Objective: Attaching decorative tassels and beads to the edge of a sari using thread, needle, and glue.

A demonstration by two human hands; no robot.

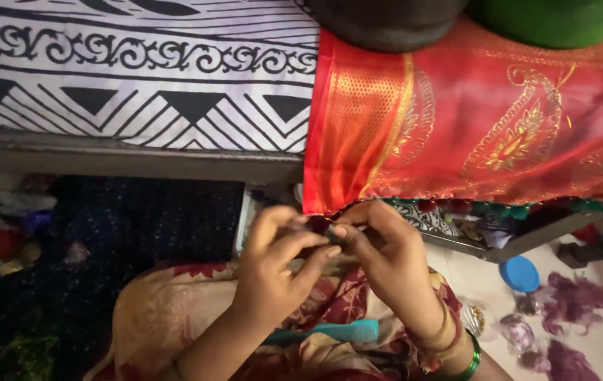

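— Both hands meet at the red sari's (471, 120) lower edge?
— Yes — left hand (277, 264) and right hand (386, 257) pinch something small and dark together there; the cloth hangs off the bed (139, 77), keeping its border within reach.

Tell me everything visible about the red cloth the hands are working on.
The red cloth is a glossy, silk-like fabric with woven gold paisley motifs and a gold-patterned band near its left side. It lies draped over the edge of a bed, beside a black-and-white patterned sheet. Its lower edge carries a row of small dark red and green tassel-like beads. The left hand and right hand meet at its lower left corner, pinching the hem.
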